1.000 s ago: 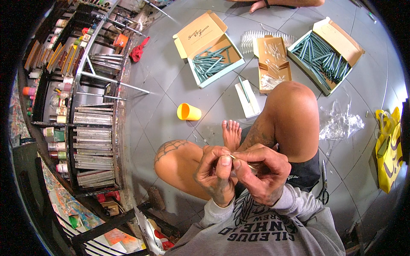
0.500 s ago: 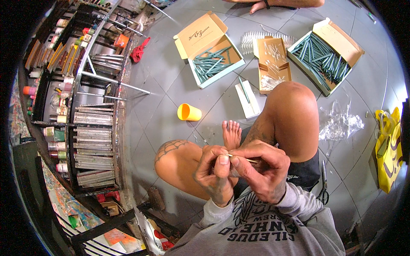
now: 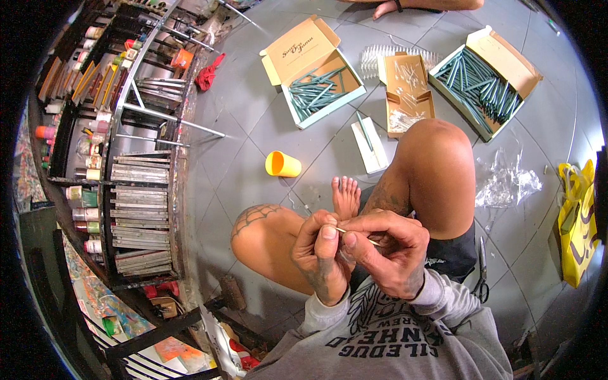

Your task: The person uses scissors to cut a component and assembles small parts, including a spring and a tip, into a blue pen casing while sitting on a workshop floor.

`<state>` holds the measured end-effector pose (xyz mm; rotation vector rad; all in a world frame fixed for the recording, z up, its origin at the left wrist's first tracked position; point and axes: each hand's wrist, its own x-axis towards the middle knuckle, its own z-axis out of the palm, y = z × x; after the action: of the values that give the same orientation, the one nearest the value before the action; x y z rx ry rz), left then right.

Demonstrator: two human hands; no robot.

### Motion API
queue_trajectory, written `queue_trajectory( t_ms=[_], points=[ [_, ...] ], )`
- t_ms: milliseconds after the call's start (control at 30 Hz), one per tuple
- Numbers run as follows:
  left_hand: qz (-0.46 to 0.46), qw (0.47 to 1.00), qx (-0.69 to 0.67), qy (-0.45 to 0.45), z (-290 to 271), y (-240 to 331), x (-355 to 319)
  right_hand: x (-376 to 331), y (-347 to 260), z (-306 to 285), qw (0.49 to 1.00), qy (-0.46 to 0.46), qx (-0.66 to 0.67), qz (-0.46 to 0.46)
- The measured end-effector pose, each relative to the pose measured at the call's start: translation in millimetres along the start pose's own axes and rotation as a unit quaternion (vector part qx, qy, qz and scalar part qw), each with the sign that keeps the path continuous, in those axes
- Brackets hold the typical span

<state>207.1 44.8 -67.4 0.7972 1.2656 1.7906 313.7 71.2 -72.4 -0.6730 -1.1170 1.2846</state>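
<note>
Head view shows both hands together near the lap, left hand (image 3: 320, 256) and right hand (image 3: 386, 253) pinching one thin stick (image 3: 358, 237), while two far boxes (image 3: 326, 95) (image 3: 481, 82) hold many teal sticks, so the work appears partway.

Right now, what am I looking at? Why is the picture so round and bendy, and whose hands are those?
The picture comes from a small camera worn on a person's head, looking down. Its very wide lens bends straight lines near the edge. No machine here: the left hand and right hand belong to the person wearing the camera, who sits on a grey tiled floor with bare knees up. Together the fingers pinch a thin pale stick; what it is exactly is too small to tell. On the floor lie a yellow cup on its side, two open boxes of green sticks, a brown box between them, crumpled clear plastic, scissors and a yellow bag. On the left stands a rack of small bottles.
</note>
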Motion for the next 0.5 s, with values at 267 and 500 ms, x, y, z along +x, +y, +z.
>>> queue_trajectory(
  t_ms=[267, 500],
  points=[
    [0.099, 0.984, 0.138, -0.053, -6.6, 0.1, 12.8, 21.4, -0.3, -14.4, 0.988, -0.028, -0.117, -0.098],
    [0.216, 0.925, 0.297, -0.095, -15.9, 10.2, 21.6, 35.0, -10.9, -34.6, 0.964, -0.123, -0.197, -0.134]
  ],
)
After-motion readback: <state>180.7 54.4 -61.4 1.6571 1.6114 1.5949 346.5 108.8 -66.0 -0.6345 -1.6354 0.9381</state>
